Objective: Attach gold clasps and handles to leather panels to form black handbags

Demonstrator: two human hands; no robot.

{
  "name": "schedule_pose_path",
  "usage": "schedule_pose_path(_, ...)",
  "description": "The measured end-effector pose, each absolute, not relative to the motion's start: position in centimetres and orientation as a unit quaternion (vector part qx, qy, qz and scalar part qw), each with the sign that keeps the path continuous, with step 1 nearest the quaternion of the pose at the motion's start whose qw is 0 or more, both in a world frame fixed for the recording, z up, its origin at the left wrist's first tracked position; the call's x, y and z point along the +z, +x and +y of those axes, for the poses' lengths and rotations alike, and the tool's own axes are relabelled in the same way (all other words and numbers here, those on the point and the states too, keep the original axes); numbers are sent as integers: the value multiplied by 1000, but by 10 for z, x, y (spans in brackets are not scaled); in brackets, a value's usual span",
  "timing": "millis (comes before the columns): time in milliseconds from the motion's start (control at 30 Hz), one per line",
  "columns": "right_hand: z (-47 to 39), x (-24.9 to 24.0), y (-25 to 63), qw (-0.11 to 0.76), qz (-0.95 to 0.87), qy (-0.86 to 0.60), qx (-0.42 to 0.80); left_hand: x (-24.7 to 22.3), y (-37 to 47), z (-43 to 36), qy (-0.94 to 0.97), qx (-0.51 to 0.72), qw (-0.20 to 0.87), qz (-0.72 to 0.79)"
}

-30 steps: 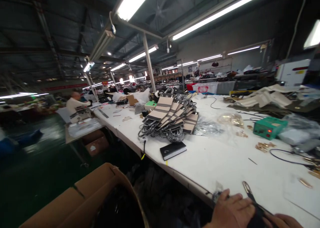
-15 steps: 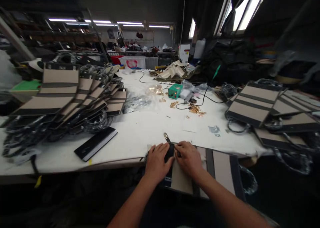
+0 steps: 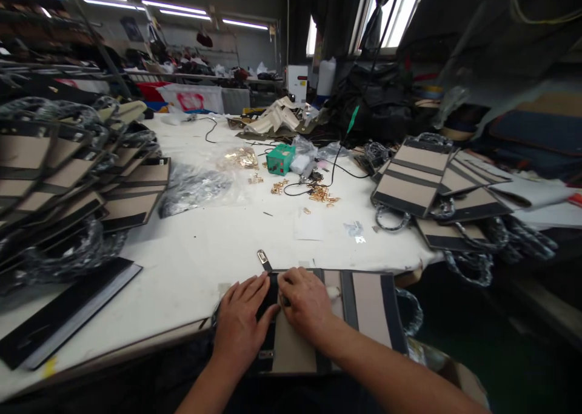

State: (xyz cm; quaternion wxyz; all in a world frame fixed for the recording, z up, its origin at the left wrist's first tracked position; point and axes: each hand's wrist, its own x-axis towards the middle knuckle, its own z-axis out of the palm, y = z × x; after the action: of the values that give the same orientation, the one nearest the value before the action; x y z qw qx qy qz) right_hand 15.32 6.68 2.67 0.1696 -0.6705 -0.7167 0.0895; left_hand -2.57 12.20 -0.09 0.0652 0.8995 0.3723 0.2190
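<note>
A beige and dark-striped bag panel (image 3: 367, 299) lies across the table's front edge in front of me, with a plastic-wrapped handle (image 3: 411, 311) looped at its right end. Flat on the panel's dark left end rests my left hand (image 3: 243, 317), fingers stretched and thumb apart. Beside it, my right hand (image 3: 304, 302) has its fingers curled and pressed together at the border of the dark strip; what they pinch is hidden. From the panel's far edge a dark strap with a metal tip (image 3: 262, 257) sticks out onto the table.
Stacks of similar bag panels (image 3: 136, 190) stand left, with more (image 3: 411, 174) at right. A black folded piece (image 3: 68, 311) lies front left. Farther back are a green box (image 3: 280, 159) with a cable, gold-coloured metal parts (image 3: 322, 194) and a clear plastic bag (image 3: 195, 186).
My view has turned right and come closer, so the table's things sit farther left. Both hands keep nearly the same place on the panel.
</note>
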Motion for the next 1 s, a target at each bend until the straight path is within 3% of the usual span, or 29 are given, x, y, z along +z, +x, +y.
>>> schedule_pose_path(333,72,35,155,135,-732,-661,90,0,-26,130,908,228,51,349)
schedule_pose_path(600,81,78,232,294,-609,-717,169,-5,-33,128,898,239,-2,369)
schedule_pose_path(667,89,94,273,275,-577,-754,153,-3,-32,127,895,242,-6,374)
schedule_pose_path(767,103,101,333,157,-525,-831,96,-2,-32,128,890,249,-5,382)
schedule_pose_path(1000,120,54,405,84,-466,-874,108,-11,-35,130,884,265,11,385)
